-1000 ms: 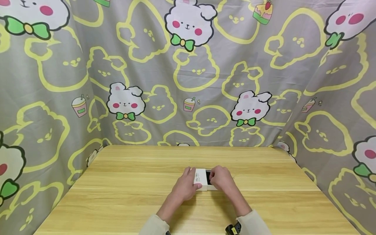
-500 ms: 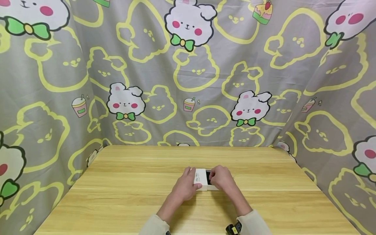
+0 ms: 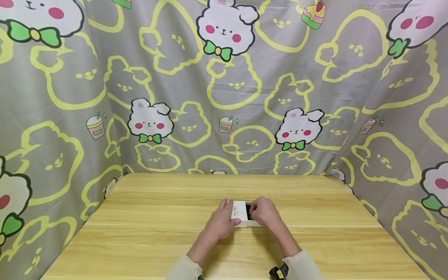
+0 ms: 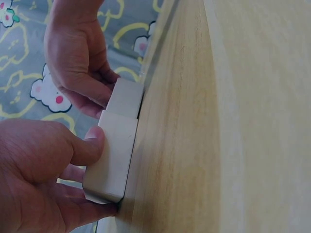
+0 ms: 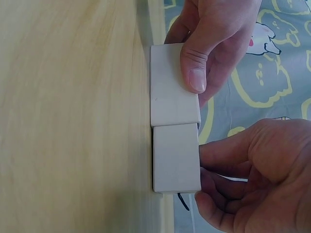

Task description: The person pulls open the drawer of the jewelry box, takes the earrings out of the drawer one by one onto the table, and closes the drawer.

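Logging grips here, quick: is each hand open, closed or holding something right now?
Left hand: holding the white box sleeve.
Right hand: curled over the exposed tray; whether it grips anything cannot be told.

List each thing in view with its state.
White tray, slid partly out of box sleeve
Box sleeve, gripped by the left hand
Right hand, fingers curled at the tray; hold unclear
Black strip, poking past the tray's end
Curtain, hanging, creased
Right wrist device, strapped on

I see no clear change at the white drawer box (image 3: 239,214). At its opened end, any shift of the right hand (image 3: 265,212) is too slight to make out.
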{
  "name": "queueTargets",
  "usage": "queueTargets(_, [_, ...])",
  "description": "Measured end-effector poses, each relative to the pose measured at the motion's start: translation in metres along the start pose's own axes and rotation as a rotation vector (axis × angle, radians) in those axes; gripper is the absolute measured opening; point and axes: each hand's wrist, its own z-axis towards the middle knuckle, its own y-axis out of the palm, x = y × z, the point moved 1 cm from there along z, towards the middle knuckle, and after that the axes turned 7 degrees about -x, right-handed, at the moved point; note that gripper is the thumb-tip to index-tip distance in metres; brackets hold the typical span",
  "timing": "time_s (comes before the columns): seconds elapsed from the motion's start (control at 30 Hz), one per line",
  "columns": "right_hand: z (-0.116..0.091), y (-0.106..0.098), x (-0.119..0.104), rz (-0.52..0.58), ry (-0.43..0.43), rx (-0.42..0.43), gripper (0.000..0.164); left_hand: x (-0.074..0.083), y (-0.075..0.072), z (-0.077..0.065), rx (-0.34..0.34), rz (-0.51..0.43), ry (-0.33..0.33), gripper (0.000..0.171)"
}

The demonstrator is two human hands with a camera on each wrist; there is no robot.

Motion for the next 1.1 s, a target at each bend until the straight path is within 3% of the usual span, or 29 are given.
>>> queueTargets(1.1, [-0.0022, 0.0003, -0.0026, -0.014, -0.004, 0.011, 0.024, -0.0012, 0.0011, 0.0003, 0.0, 0.004, -0.006, 0.071])
